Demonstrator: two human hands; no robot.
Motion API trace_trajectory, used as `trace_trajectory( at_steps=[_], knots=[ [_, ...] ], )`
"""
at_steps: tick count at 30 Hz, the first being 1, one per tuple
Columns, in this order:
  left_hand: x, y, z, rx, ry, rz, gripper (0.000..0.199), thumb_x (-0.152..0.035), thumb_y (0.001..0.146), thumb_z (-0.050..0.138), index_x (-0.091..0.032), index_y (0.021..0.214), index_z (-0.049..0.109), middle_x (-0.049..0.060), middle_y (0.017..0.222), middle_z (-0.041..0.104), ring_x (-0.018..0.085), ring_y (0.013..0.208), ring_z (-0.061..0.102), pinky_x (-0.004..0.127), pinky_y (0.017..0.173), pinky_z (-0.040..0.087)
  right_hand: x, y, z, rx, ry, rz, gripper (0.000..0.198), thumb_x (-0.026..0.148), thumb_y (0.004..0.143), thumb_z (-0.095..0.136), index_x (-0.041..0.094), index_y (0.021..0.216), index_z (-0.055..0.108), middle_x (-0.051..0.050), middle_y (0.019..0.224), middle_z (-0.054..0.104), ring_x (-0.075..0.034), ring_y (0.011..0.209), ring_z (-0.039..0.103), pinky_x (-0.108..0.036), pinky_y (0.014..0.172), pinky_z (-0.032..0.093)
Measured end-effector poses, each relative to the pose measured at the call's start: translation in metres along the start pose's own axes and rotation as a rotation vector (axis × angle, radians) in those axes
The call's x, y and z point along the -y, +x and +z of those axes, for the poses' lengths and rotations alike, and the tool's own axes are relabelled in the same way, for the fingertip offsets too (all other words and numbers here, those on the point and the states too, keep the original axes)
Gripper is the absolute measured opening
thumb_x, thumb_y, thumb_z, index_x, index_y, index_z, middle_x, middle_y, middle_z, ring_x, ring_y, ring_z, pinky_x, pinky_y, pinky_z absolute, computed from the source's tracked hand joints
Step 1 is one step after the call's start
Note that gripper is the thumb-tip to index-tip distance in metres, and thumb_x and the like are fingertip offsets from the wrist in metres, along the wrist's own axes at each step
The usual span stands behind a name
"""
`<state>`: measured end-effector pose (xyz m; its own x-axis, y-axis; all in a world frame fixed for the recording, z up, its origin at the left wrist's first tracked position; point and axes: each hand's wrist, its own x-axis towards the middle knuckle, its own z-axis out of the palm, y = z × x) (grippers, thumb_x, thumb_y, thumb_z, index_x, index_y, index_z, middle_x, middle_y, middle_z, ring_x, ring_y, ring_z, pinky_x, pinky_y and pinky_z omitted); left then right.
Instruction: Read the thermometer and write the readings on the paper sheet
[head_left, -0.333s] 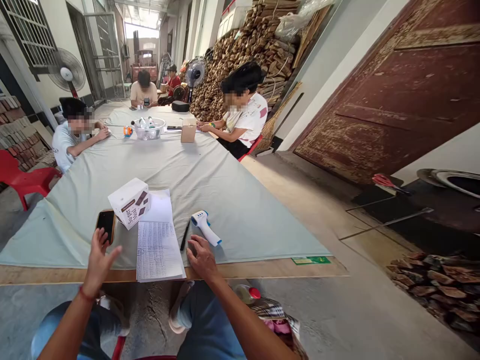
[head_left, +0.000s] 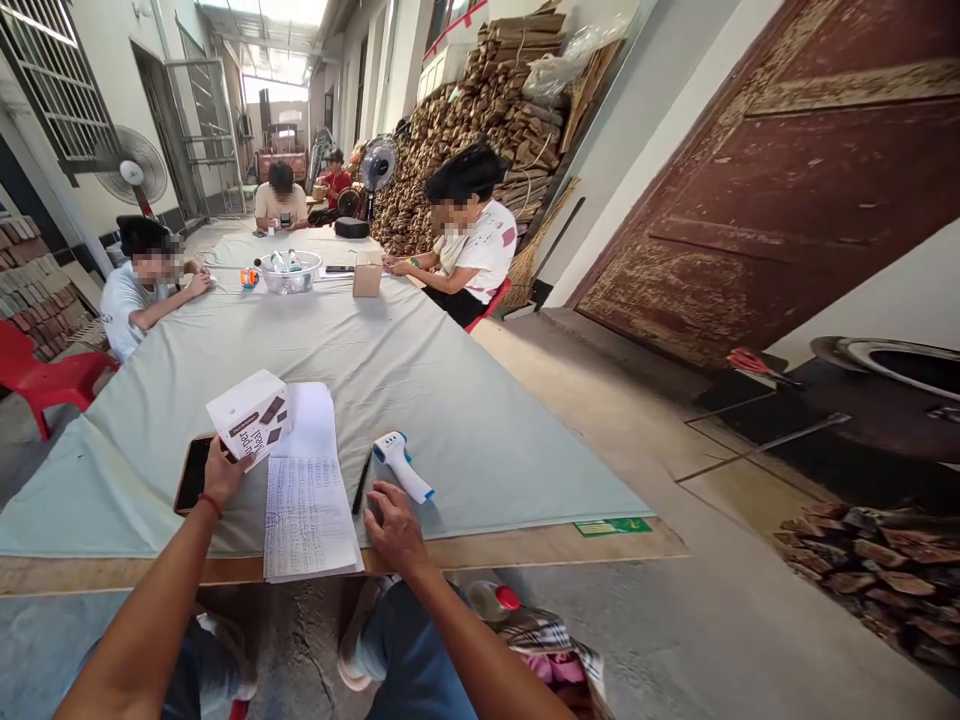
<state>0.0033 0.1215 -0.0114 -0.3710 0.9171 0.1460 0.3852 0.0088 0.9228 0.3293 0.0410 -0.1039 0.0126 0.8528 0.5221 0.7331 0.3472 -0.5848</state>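
White carton (head_left: pixel 253 418) is set askew on the cloth-covered worktop (head_left: pixel 435 360), at about 11 o'clock from the notebook (head_left: pixel 311 515), whose far left margin is partly hidden by it. Contact with the carton is judged to be the step in hand: its near lower corner is met by the left hand (head_left: pixel 223 476), with digits laid at the printed face; whether the corner is pinched or merely touched cannot be told. By the right hand (head_left: pixel 395 527) nothing is held; its grip is loosely spread, rested at about 4 o'clock from the carton, just short of the pen (head_left: pixel 361 482) and the white-and-blue thermometer (head_left: pixel 403 467). For any lift, a firm closing of the left grip across that corner would be called for, with the phone (head_left: pixel 192 478), partly hidden beneath the hand, left undisturbed. At 6 o'clock the near edge is marked by a wooden strip (head_left: pixel 517 545), onto which the notebook's lower end is extended, so little margin is left there. More room is judged to be offered toward 12 and 1 o'clock, as far as the plastic basket (head_left: pixel 289 281) and the small brown box (head_left: pixel 367 276).
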Motion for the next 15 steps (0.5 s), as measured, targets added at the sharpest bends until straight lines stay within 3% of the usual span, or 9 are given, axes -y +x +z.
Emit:
trace_trajectory(
  at_steps=[4,9,15],
  knots=[
    [-0.002,-0.008,0.000,0.003,-0.101,0.048,0.063,-0.043,0.066,0.083,-0.019,0.113,0.050,0.018,0.122,0.067,0.032,0.110,0.068,0.050,0.095,0.056,0.001,0.000,-0.002,0.010,0.008,0.011,0.024,0.020,0.083,0.054,0.019,0.101,0.071,-0.016,0.119,0.067,-0.030,0.117,0.061,-0.050,0.105,0.051],
    [-0.003,-0.022,0.015,0.093,-0.146,0.119,0.065,-0.063,0.073,0.072,-0.017,0.114,0.053,0.016,0.119,0.069,0.031,0.109,0.068,0.047,0.092,0.056,0.002,-0.001,-0.005,0.017,0.020,0.023,0.025,0.021,0.084,0.053,0.020,0.101,0.071,-0.015,0.119,0.067,-0.031,0.117,0.060,-0.052,0.105,0.050],
    [0.007,-0.035,0.033,0.109,0.003,0.163,0.071,-0.056,0.076,0.071,-0.016,0.129,0.046,0.019,0.131,0.061,0.033,0.124,0.057,0.048,0.099,0.049,0.002,-0.005,-0.012,0.051,0.030,0.040,0.025,0.023,0.085,0.053,0.019,0.102,0.071,-0.016,0.120,0.067,-0.030,0.119,0.058,-0.051,0.107,0.047]
  ],
)
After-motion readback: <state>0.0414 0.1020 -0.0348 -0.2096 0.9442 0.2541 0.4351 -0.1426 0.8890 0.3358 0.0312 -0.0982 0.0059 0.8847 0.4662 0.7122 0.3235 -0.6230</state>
